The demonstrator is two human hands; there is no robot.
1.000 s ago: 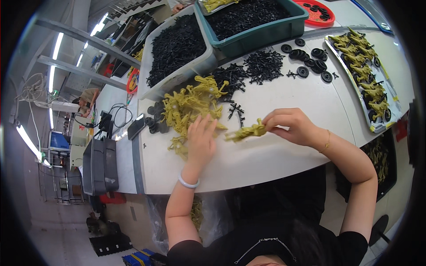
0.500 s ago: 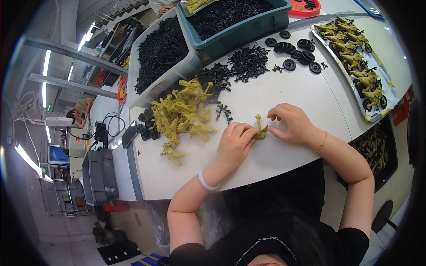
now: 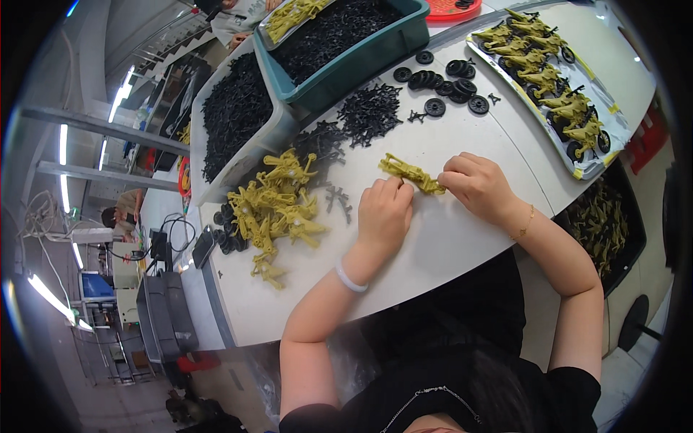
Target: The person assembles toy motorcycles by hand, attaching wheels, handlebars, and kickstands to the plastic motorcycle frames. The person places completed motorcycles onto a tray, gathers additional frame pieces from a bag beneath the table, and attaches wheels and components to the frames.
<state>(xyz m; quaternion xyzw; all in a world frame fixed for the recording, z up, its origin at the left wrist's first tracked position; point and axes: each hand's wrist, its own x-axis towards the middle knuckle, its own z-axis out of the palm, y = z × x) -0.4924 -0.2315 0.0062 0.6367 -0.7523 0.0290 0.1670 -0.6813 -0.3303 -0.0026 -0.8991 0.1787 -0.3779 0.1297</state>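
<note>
Between my two hands is a yellow-green plastic toy motorcycle body, held a little above the white table. My left hand pinches its near side, thumb and fingers closed. The fingertips of my right hand are closed on its right end. My fingers cover part of the body, so its details there are hidden. Left of my left hand lies a heap of yellow-green motorcycle bodies. Small black forked parts are piled beyond my hands, and loose black wheels lie beside that pile.
A teal bin and a whitish bin full of black parts stand at the back left. A tray of motorcycles with wheels lies at the right. Below it sits a black crate of yellow-green parts. A phone lies far left.
The motorcycle body has turned from standing up to lying lengthwise between my hands. Both hands have moved away from the table's near edge, and my right fingers have closed on it. The view has shifted.
</note>
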